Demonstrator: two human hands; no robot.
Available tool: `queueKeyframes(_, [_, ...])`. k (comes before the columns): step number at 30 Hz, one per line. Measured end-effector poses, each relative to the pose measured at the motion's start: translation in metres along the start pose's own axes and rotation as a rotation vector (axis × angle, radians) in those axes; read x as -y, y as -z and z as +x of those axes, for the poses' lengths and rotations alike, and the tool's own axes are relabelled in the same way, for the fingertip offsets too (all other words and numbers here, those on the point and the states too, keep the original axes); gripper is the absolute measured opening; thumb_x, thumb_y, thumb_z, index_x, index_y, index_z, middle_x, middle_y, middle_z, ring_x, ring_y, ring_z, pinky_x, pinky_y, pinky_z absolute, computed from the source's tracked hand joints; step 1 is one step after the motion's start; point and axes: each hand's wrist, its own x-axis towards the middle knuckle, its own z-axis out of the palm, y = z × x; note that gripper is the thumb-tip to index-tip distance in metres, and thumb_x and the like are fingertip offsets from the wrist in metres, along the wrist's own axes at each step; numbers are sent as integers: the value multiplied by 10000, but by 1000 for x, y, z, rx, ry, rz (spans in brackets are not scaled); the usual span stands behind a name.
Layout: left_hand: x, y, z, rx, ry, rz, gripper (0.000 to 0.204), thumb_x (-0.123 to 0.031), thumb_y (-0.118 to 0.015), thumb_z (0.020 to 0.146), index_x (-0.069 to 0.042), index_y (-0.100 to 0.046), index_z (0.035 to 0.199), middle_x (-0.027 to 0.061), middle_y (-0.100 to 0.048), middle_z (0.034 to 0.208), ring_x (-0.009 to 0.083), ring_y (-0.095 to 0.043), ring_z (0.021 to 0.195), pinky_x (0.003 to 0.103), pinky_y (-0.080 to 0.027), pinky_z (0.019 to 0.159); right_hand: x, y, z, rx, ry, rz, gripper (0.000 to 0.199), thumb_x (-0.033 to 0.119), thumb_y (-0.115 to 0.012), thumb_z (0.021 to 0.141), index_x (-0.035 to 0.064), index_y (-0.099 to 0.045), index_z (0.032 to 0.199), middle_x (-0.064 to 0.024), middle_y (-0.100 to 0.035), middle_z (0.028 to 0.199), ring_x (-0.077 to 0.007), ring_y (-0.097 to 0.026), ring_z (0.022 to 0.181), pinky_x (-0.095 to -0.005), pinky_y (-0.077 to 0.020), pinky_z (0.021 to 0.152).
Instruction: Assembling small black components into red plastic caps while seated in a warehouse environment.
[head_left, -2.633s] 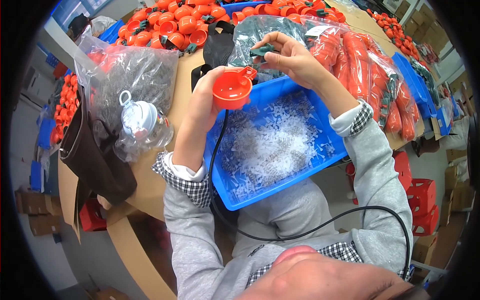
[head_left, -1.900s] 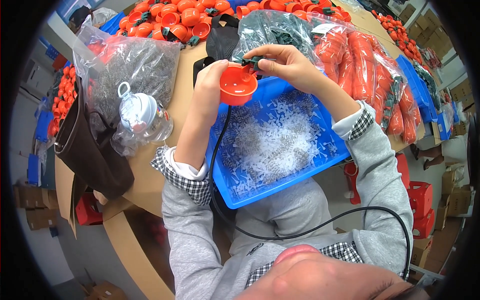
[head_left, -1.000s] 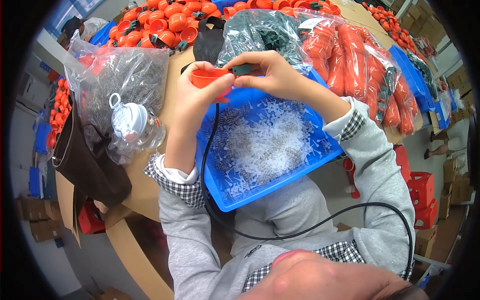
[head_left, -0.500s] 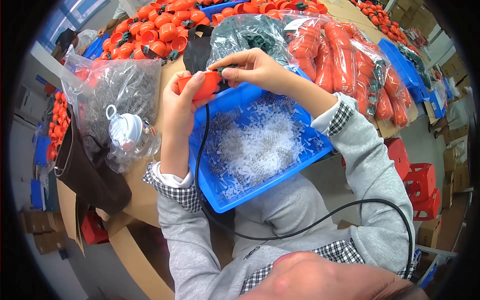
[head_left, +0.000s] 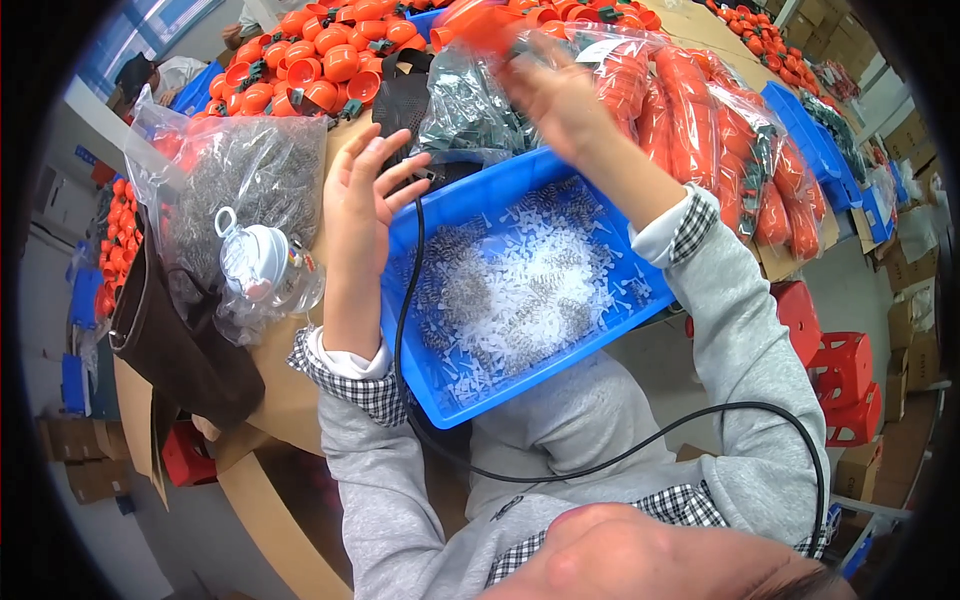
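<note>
My left hand [head_left: 362, 195] is raised over the left rim of a blue tray [head_left: 520, 385], its fingers spread and holding nothing. Beyond the tray's far side, my right hand [head_left: 560, 95] is smeared by motion. A blurred orange cup-shaped part [head_left: 480, 25] is close to its fingertips; whether they still touch it I cannot tell. Small white plastic pins [head_left: 535, 285] and metal springs [head_left: 470, 295] lie mixed in the tray, which rests partly over my lap. A black cable [head_left: 402, 310] hangs past my left hand and loops across my body.
Orange cups [head_left: 335, 65] are heaped at the far side. Clear bags hold dark green parts [head_left: 470, 100], orange cups [head_left: 690, 120] and springs [head_left: 260, 165]. A white-lidded bottle [head_left: 255, 260] and brown bag [head_left: 185, 350] are at left. Red stools [head_left: 840, 365] stand at right.
The orange cup has left my left hand, which has opened. My right hand has swung up and away toward the far heap, with the orange cup near its fingertips.
</note>
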Motion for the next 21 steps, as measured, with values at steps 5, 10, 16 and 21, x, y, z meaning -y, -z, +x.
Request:
queueKeyframes(5, [2,16,0,-94,-41,-71,269,-177,-529,864,21,-504,1044,161,-607,943,236,-636,782,321,-541,629,-3,6,-8,-320,-39,11,535,70,-596,849,25,-359,1327,-129,-619,961,-205,-610,894,-303,-500,782])
queueKeyframes(10, [1,31,-25,-192,-283,-122,122,-112,-499,866,-10,-543,916,92,-571,747,149,-554,605,251,-466,507,-24,-15,-40,679,195,-939,137,12,-591,758,22,-673,867,-62,-627,788,-132,-599,709,-255,-467,651])
queueKeyframes(16, [-12,95,-150,-527,-515,383,80,-64,-455,874,-17,-519,861,40,-503,671,73,-426,517,189,-339,445,-11,-26,-43,590,550,-1040,76,-18,-571,739,7,-607,801,-103,-583,810,-203,-593,725,-282,-478,638])
queueKeyframes(21, [24,183,-298,-875,-465,1004,86,-59,-472,861,-14,-511,799,-12,-448,577,44,-389,499,194,-292,443,-6,-40,-62,1041,119,-1159,89,90,-613,762,5,-609,786,-99,-546,613,-179,-520,529,-293,-426,516])
